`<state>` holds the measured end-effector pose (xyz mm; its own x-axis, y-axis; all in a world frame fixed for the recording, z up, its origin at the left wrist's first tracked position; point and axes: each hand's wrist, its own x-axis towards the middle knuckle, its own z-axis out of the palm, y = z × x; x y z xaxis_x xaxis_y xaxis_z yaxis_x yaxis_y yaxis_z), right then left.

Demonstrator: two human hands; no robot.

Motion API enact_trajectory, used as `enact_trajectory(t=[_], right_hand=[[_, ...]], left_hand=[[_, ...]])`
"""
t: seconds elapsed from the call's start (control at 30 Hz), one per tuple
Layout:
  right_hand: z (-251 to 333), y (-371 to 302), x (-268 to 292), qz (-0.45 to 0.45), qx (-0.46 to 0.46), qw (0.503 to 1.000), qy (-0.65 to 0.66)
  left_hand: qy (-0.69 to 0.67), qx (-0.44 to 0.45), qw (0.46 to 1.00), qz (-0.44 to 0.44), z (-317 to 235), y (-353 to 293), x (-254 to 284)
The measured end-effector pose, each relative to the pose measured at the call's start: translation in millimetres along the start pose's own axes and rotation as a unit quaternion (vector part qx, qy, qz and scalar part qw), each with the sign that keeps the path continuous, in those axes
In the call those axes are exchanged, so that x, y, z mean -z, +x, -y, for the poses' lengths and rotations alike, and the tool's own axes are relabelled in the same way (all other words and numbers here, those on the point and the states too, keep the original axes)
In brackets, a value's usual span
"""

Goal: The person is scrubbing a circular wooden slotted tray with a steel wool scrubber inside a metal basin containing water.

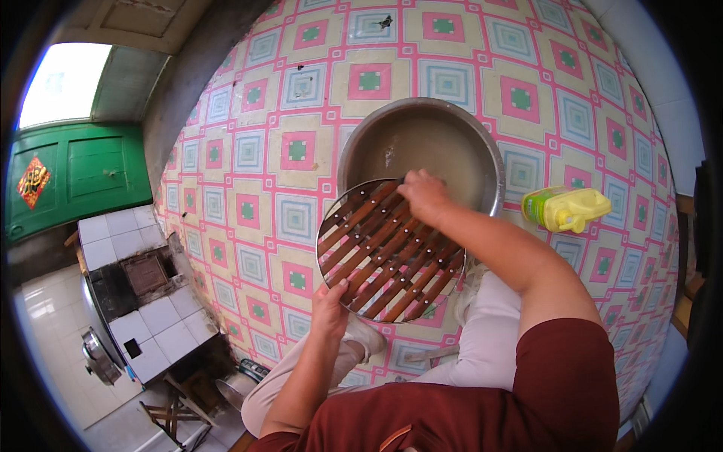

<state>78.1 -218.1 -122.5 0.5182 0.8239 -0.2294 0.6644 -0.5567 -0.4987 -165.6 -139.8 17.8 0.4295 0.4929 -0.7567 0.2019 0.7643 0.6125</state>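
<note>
Head view: I see the slatted round rack (392, 252) overlapping the basin's (495, 151) near rim; left hand (329, 305) clamped on its edge away from the basin, right hand (425, 197) basin-side, grip unclear. If wet, it could slip, splashing basin water (425, 143).

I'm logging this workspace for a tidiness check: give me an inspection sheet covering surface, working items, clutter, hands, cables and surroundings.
Surface: pink, cream and blue square-patterned floor
Job's things: round rack of brown, wooden-looking slats, overlapping in view a round silver metal basin that holds cloudy liquid
Clutter: yellow plastic jug with a green label, right of the basin; small dark bits on the floor
Hands: left hand grips the rack's near-left rim; right hand is at its far edge, exact grip unclear
Cables: nothing seen clearly
Surroundings: green panelled cabinet and white-tiled counter at left
</note>
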Motion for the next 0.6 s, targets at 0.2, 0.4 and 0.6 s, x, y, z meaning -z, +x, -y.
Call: enact_trajectory(t=[0.2, 0.4, 0.6], right_hand=[[40, -10, 2, -0.012, 0.152, 0.986, 0.06], [14, 5, 8, 0.02, 0.068, 0.997, 0.02], [16, 0, 10, 0.01, 0.113, 0.992, 0.055]], left_hand=[[0.006, -0.003, 1.0, -0.006, -1, 0, 4], [0.009, 0.0, 1.0, -0.002, -2, -2, 2], [-0.002, 0.015, 1.0, -0.005, 1, 0, 7]])
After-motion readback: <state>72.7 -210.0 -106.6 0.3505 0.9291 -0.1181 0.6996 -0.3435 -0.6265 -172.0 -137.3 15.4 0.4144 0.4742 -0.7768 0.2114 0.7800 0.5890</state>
